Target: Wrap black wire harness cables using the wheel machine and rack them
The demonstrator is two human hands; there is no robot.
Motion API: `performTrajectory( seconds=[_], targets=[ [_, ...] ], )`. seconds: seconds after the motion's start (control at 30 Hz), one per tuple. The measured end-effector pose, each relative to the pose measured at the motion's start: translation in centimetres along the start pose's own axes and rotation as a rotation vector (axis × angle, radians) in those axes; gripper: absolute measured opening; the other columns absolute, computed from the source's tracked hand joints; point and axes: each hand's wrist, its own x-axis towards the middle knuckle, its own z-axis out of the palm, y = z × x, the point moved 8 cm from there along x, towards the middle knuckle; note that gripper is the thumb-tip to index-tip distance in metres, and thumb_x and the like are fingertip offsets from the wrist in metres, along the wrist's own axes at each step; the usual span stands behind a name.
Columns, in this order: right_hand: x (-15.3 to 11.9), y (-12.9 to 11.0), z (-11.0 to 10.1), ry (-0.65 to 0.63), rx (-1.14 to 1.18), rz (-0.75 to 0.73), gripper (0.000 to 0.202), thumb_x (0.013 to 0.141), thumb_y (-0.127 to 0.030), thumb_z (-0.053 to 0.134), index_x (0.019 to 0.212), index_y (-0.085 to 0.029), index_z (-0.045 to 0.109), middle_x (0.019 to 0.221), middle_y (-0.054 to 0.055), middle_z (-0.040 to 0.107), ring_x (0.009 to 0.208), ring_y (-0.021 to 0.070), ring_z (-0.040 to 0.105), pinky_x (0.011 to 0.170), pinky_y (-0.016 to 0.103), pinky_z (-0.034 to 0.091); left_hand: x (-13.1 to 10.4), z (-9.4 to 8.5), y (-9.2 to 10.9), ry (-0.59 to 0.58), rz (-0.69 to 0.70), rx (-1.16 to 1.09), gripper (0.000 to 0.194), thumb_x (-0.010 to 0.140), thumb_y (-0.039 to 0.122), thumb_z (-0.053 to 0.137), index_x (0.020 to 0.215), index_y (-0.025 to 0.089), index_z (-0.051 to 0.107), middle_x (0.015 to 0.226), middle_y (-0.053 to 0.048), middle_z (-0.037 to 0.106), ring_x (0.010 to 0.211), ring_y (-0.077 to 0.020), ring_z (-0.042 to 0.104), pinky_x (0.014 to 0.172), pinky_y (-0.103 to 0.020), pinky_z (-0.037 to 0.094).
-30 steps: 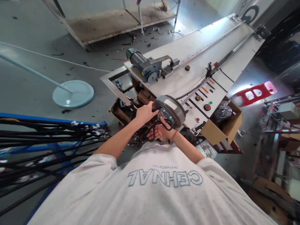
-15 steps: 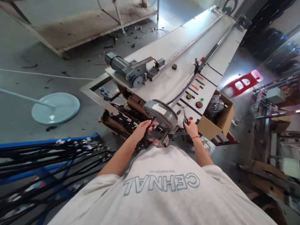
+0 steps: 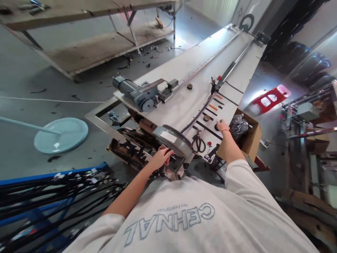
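My left hand [image 3: 162, 156] is closed at the near side of the grey round machine [image 3: 173, 138], its fingers around a dark piece too small to make out. My right hand [image 3: 223, 125] reaches over the right edge of the white table [image 3: 181, 100], closed at the spot by the green button; what its fingers hold, if anything, is hidden. Black-handled scissors [image 3: 198, 142] lie on the table between the round machine and the red button [image 3: 209, 143]. A roll of tape [image 3: 206, 118] lies left of my right hand, near black and orange strips.
A motor unit [image 3: 137, 93] sits at the table's left edge. An open cardboard box [image 3: 252, 140] with grey plastic stands right of the table. Black cables hang on a blue rack [image 3: 100, 168] at the left, below a round pale-blue base [image 3: 61, 135].
My right hand has let go of the scissors, which now lie on the table, and has moved up and right to the green button. The view has shifted, so the table appears lower.
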Motion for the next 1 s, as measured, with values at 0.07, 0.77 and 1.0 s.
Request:
performTrajectory(
  seconds=[0.07,0.77,1.0],
  targets=[
    [0.2,0.3,1.2,-0.034,-0.039,-0.002,0.057,0.094,-0.048,0.046,0.141,-0.016,0.043,0.131,0.019,0.057,0.119,0.029,0.055,0.101,0.045,0.039,-0.5,-0.5,0.4,0.101,0.039,0.197,0.02,0.087,0.037,0.052,0.078,0.02,0.054,0.056,0.002,0.059,0.043,-0.0149,0.053,0.052,-0.027,0.042],
    [0.1,0.8,2.2,-0.076,0.034,0.02,0.061,0.096,-0.038,0.04,0.152,-0.016,0.031,0.14,0.019,0.052,0.124,0.0316,0.053,0.103,0.047,0.04,-8.8,-4.6,-7.2,0.398,-0.019,0.29,0.042,0.071,0.065,0.052,0.063,0.023,0.052,0.056,0.0,0.051,0.056,-0.0195,0.051,0.054,-0.028,0.04],
    [-0.1,0.3,1.3,-0.058,0.071,0.031,0.059,0.093,-0.034,0.048,0.147,-0.012,0.038,0.136,0.022,0.054,0.123,0.0331,0.054,0.103,0.049,0.04,-9.5,-4.2,-12.0,0.179,-0.119,-0.054,0.062,0.065,0.082,0.054,0.06,0.019,0.052,0.046,0.005,0.035,0.043,-0.0106,0.031,0.045,-0.023,0.028]
  ],
)
